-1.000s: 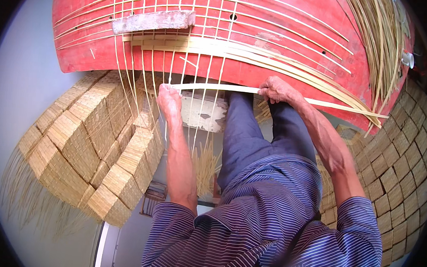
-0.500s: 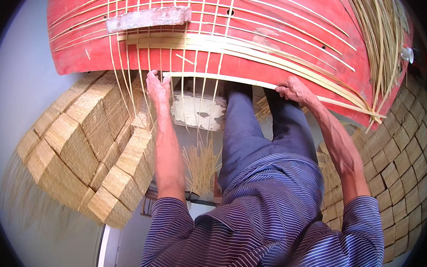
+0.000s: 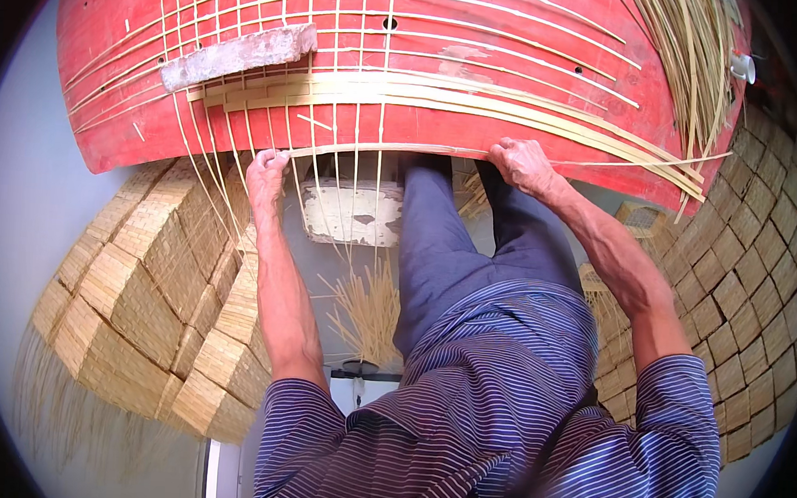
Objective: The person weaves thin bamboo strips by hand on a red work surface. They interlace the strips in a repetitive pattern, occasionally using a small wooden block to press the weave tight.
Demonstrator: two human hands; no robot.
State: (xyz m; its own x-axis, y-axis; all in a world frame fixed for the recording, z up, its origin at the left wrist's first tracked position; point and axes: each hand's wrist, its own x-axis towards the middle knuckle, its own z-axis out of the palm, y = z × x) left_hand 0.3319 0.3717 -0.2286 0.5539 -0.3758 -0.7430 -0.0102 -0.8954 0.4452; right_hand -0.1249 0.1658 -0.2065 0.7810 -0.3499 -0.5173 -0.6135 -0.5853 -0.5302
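Observation:
A pale bamboo strip (image 3: pixel 390 146) runs crosswise along the near edge of the red board (image 3: pixel 113 136), across the long hanging strips (image 3: pixel 217 192). My left hand (image 3: pixel 267 168) is closed on its left end, among those hanging strips. My right hand (image 3: pixel 520 162) is closed on it farther right, with the thin tail reaching past the hand. On the board, a grid of thin strips (image 3: pixel 337 31) lies under a pale, worn block (image 3: pixel 240 57), and wider flat strips (image 3: pixel 462 107) lie just beyond the strip in my hands.
A bundle of long strips (image 3: pixel 693 57) lies at the board's right, beside a white cup (image 3: pixel 743 68). Stacks of woven straw pieces stand at left (image 3: pixel 135 306) and right (image 3: pixel 733 297). Below the board are a worn white slab (image 3: pixel 351 210) and loose cut strips (image 3: pixel 363 311).
My left hand has moved left along with the strip, and its fingers, looser half a second ago, are closed again. The board appears shifted leftward in view. My right hand still grips the strip.

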